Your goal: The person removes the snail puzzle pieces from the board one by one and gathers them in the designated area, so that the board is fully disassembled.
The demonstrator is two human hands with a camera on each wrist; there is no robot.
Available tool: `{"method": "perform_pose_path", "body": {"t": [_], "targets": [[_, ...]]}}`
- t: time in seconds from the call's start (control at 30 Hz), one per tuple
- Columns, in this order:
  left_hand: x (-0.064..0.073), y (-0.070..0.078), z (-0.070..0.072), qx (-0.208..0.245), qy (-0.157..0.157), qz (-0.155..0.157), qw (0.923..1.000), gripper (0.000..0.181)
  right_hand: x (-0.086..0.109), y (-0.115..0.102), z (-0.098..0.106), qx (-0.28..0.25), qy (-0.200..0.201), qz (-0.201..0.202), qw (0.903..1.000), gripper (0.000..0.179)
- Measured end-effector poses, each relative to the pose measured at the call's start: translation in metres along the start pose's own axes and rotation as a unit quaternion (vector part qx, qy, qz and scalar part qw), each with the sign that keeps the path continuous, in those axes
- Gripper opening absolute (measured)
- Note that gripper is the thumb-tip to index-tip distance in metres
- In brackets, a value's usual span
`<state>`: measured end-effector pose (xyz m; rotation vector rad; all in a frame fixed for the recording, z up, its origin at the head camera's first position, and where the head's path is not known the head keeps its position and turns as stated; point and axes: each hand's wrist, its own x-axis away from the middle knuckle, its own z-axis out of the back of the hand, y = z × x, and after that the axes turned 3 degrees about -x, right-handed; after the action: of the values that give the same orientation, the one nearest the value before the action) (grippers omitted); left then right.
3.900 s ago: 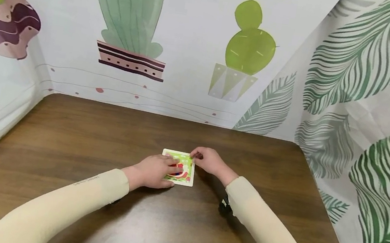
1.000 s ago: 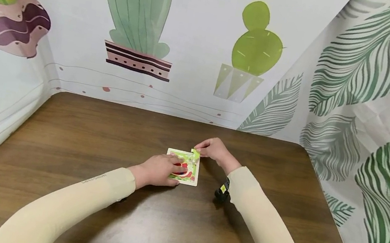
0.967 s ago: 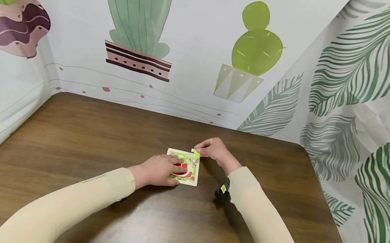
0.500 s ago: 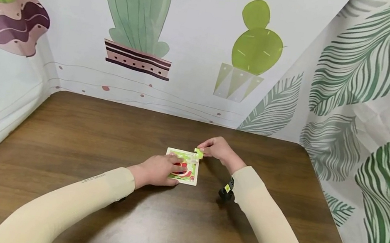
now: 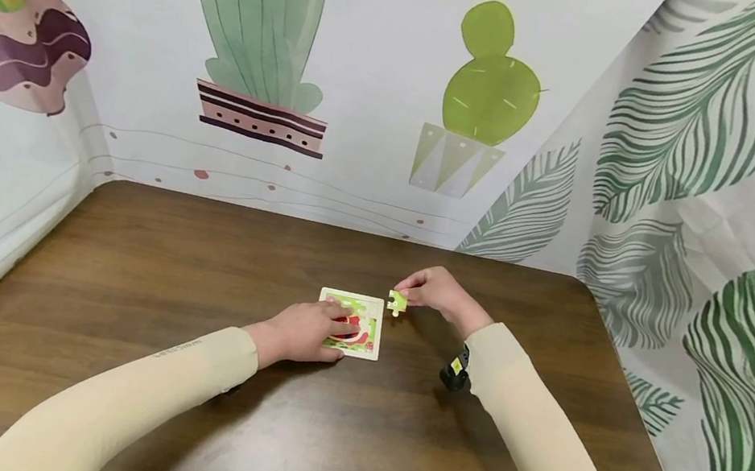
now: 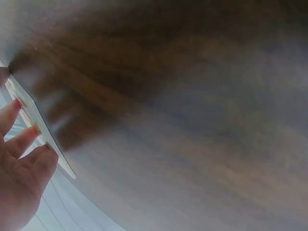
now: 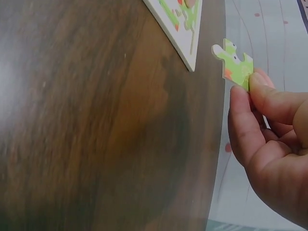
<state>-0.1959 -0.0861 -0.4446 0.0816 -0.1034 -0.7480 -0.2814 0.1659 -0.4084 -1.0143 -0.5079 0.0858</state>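
Note:
A small square jigsaw puzzle (image 5: 369,326) with a white frame and a green and red picture lies on the table. My left hand (image 5: 300,330) rests on its left part with the fingers spread, hiding some of the picture. Just off the puzzle's upper right corner, my right hand (image 5: 440,290) pinches a green puzzle piece (image 5: 398,302) between thumb and fingers. In the right wrist view the piece (image 7: 235,64) is held by one edge, its knob and notches free and an orange patch showing. The left wrist view shows the left fingertips touching the puzzle edge-on.
The brown wooden table (image 5: 177,401) spreads around both hands. Behind it and along its sides hangs a white cloth (image 5: 377,89) printed with cacti and leaves. A small black device (image 5: 455,371) sits at the right wrist.
My right hand has lifted the green piece from the puzzle's upper right corner and moved it rightward, clear of the frame. My left hand has stayed on the puzzle.

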Motion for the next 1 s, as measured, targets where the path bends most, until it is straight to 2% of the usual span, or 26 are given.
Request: {"method": "perform_pose_path", "body": {"t": [0.27, 0.6, 1.0], "targets": [[0.003, -0.001, 0.002, -0.007, 0.014, 0.002, 0.9999, 0.050, 0.006, 0.009, 0.015, 0.010, -0.006, 0.015, 0.9998, 0.025], [0.002, 0.001, -0.002, -0.005, 0.014, 0.001, 0.9999, 0.050, 0.013, 0.028, 0.031, 0.015, -0.002, 0.014, 0.9998, 0.026], [0.004, 0.001, -0.002, 0.000, 0.010, 0.004, 0.9999, 0.050, 0.020, 0.039, 0.049, 0.014, -0.006, 0.012, 0.9998, 0.027]]}}
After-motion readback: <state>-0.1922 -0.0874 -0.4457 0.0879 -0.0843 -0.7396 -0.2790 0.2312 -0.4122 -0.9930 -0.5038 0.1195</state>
